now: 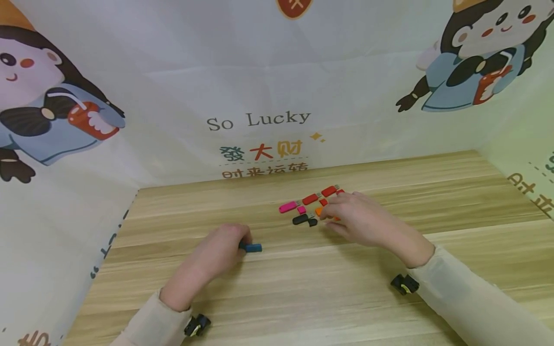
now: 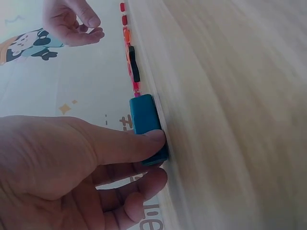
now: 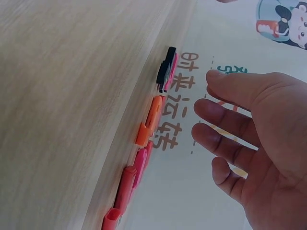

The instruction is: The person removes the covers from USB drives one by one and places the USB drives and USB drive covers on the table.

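Note:
My left hand (image 1: pixel 220 251) pinches a blue USB stick (image 2: pixel 144 114) between thumb and fingers, low at the tabletop; its near part is covered by the hand in the head view. Farther right, my right hand (image 1: pixel 359 216) is over a group of USB sticks, its fingers loosely bent and holding nothing in the right wrist view. In that group lie a pink stick (image 1: pixel 288 207), two red sticks (image 1: pixel 310 199) and a black stick (image 1: pixel 300 219), metal plugs bare. Beside them are a pink cap (image 1: pixel 301 210), a red cap (image 1: pixel 323 202) and a black cap (image 1: pixel 312 222). An orange stick (image 3: pixel 154 112) is partly hidden by my right hand in the head view.
The wood-grain table (image 1: pixel 277 293) meets a pale printed backdrop (image 1: pixel 182 96) at the back and both sides. A small black device (image 1: pixel 405 284) sits at the right cuff, another device (image 1: pixel 197 326) at the left cuff.

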The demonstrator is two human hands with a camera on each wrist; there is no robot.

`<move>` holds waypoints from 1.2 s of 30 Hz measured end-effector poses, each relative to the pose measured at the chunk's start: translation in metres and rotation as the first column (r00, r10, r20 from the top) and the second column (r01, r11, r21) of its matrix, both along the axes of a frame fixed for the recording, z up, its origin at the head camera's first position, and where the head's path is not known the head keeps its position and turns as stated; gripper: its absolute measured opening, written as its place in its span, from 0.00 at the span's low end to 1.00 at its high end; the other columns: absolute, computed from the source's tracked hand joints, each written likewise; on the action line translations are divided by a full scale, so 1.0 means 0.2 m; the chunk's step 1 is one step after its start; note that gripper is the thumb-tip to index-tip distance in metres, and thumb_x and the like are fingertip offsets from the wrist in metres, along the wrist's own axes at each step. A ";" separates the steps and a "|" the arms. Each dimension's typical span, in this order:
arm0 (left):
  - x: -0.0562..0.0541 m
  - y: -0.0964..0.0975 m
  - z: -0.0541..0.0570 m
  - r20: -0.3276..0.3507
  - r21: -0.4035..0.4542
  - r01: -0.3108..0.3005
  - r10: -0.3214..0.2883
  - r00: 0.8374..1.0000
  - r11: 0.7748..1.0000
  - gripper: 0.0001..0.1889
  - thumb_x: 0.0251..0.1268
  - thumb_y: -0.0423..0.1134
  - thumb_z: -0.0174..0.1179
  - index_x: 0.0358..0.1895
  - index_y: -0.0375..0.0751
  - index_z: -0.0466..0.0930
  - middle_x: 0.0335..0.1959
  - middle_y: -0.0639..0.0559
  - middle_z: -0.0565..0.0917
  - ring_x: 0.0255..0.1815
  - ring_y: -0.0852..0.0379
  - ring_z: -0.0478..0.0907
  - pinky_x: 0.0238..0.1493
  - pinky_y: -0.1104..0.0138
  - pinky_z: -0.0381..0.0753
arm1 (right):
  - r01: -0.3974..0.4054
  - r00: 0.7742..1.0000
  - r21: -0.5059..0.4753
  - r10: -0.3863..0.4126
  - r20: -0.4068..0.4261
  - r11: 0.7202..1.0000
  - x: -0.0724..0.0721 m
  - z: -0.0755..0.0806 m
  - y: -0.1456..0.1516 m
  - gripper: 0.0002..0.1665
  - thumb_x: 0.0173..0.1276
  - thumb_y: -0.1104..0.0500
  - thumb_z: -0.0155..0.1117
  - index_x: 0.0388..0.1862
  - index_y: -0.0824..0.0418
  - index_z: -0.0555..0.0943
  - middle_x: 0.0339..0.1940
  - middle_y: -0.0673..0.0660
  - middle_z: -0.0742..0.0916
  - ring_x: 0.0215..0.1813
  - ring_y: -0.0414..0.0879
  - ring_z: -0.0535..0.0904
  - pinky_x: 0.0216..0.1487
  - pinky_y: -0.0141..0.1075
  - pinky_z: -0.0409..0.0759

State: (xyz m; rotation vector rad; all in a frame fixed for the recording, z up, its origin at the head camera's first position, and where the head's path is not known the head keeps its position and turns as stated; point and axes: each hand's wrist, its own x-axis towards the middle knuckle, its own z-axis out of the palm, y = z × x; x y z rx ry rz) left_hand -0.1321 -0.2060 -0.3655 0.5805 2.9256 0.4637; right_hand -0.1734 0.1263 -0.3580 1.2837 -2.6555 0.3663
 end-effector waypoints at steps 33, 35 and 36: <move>-0.03 0.22 0.05 -0.230 0.098 0.043 -0.019 0.973 0.994 0.06 0.68 0.29 0.72 0.44 0.37 0.87 0.40 0.49 0.84 0.40 0.53 0.82 0.46 0.59 0.85 | 0.062 0.994 -0.066 -0.056 0.094 0.996 0.04 0.03 -0.04 0.25 0.71 0.53 0.77 0.63 0.62 0.85 0.58 0.56 0.89 0.59 0.52 0.86 0.61 0.50 0.84; -0.03 0.24 0.05 -0.234 0.097 0.047 -0.023 0.972 0.994 0.06 0.68 0.30 0.72 0.45 0.37 0.87 0.41 0.49 0.85 0.41 0.53 0.82 0.47 0.59 0.85 | 0.066 0.994 -0.070 -0.059 0.096 0.995 0.05 0.03 -0.04 0.26 0.71 0.52 0.77 0.63 0.62 0.85 0.58 0.56 0.89 0.58 0.52 0.86 0.60 0.50 0.84; -0.03 0.25 0.05 -0.239 0.099 0.051 -0.026 0.971 0.994 0.06 0.68 0.30 0.72 0.45 0.37 0.87 0.41 0.49 0.85 0.41 0.53 0.82 0.47 0.59 0.85 | 0.065 0.994 -0.074 -0.057 0.097 0.995 0.05 0.03 -0.04 0.25 0.71 0.53 0.77 0.63 0.62 0.85 0.57 0.56 0.89 0.58 0.52 0.86 0.60 0.50 0.84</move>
